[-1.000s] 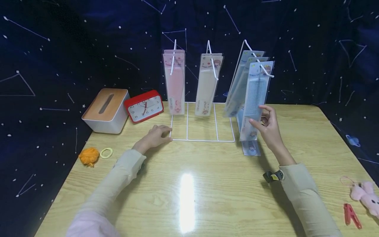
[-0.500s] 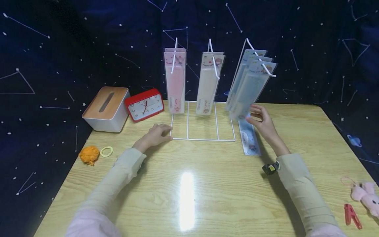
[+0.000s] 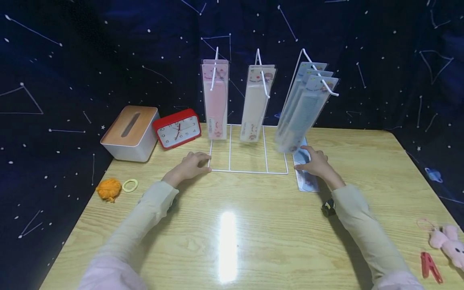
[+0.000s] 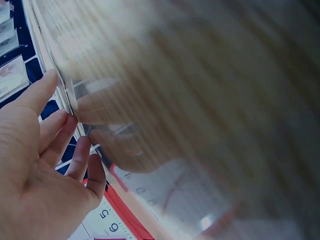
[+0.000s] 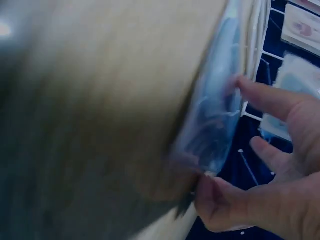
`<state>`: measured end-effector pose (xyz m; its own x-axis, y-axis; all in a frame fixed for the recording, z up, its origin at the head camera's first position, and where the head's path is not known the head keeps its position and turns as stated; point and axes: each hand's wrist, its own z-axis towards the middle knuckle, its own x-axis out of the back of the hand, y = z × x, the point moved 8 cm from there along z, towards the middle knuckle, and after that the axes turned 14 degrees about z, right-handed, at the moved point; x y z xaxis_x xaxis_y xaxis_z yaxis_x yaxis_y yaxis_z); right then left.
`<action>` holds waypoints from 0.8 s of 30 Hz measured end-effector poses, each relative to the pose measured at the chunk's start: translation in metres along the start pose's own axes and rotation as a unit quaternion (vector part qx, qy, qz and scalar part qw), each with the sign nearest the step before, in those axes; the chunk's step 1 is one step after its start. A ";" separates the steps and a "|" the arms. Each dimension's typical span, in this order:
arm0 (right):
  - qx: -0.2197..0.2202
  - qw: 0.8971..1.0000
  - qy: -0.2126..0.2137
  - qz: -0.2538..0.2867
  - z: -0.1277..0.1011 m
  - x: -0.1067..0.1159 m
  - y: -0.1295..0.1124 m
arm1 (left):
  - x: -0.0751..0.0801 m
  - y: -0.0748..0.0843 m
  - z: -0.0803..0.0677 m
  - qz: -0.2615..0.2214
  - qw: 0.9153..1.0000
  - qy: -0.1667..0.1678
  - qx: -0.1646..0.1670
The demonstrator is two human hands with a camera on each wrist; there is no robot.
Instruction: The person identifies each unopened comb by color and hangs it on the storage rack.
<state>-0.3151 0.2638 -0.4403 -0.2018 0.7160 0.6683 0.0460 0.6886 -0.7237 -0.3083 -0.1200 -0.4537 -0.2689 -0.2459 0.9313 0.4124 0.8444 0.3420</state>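
My left hand (image 3: 188, 167) lies at the left side of a white wire rack (image 3: 248, 172); its fingertips touch the base wire. In the left wrist view the fingers (image 4: 80, 155) are slightly bent at that edge. Right of the rack, a blue packaged comb (image 3: 307, 183) lies flat on the table. Over it is my right hand (image 3: 319, 164), thumb and fingers spread across the package and touching it. From the rack's hooks hang pink packaged combs (image 3: 216, 100), cream packaged combs (image 3: 253, 106) and blue packaged combs (image 3: 304, 112). The blue ones lean to the left.
At the back left stand a tissue box (image 3: 128, 135) and a red alarm clock (image 3: 177, 129). Orange yarn (image 3: 108, 189) and a pale yellow ring (image 3: 130, 185) lie on the left. A red clip (image 3: 430, 268) and a pink plush toy (image 3: 449, 243) lie front right.
My right hand has let go of the frontmost hanging blue comb, which swung left with the others. It has come down to the packaged comb on the table. My left hand stays put.
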 end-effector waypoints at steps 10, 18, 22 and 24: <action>-0.062 0.992 -0.031 0.101 -0.014 0.005 0.016 | -0.001 0.000 0.000 0.001 1.000 -0.003 0.003; -0.079 0.981 0.011 0.178 -0.038 0.018 0.025 | -0.001 0.001 -0.002 0.009 1.000 0.002 0.001; -0.056 0.973 0.093 0.203 -0.058 0.036 0.015 | 0.000 0.002 -0.002 0.009 1.000 0.006 -0.001; -0.039 0.962 0.152 0.222 -0.072 0.048 0.005 | 0.001 0.002 -0.002 0.009 1.000 0.007 -0.003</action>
<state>-0.2544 0.3096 -0.3999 0.1491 0.9344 0.3235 0.1377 0.3043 -0.9426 -0.3059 -0.1192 -0.4518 -0.2485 -0.2377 0.9390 0.4217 0.8462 0.3258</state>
